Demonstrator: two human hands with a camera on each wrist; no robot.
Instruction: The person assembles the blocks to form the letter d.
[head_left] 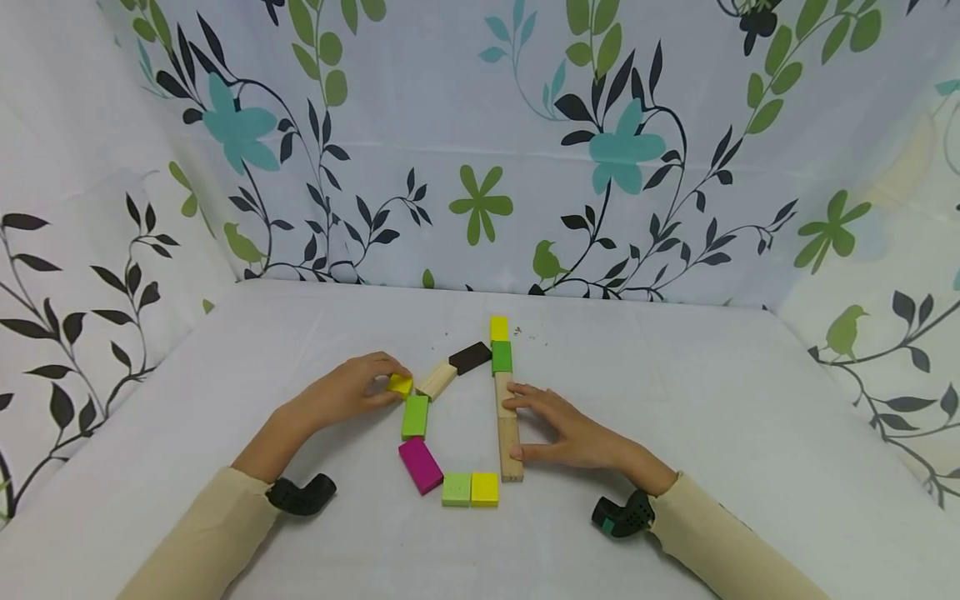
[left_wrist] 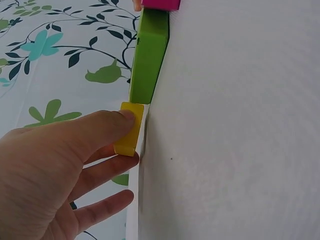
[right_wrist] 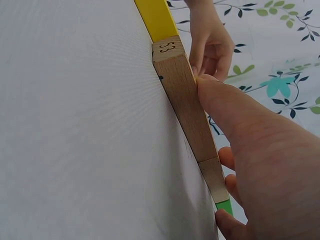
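Observation:
Between thumb and fingers, my left hand (head_left: 345, 392) pinches a small yellow block (left_wrist: 131, 125). That block sits close to the upper end of a light green block (head_left: 415, 417) and beside a pale wooden block (head_left: 437, 381). My right hand (head_left: 573, 429) lies along the right side of a straight row, its fingers extended. The thumb touches the lower wooden block (head_left: 511, 450), marked 53 in the right wrist view, and the fingertips touch the upper wooden block (head_left: 506, 393). Above these, a green block (head_left: 502, 357) and a yellow block (head_left: 499, 327) continue the row.
A dark brown block (head_left: 470, 357) bridges toward the row's top. Below the light green block lies a magenta block (head_left: 421, 466); at the bottom are a pale green block (head_left: 456, 489) and a yellow block (head_left: 484, 489). A patterned cloth (head_left: 420, 125) hangs behind the white table (head_left: 675, 375).

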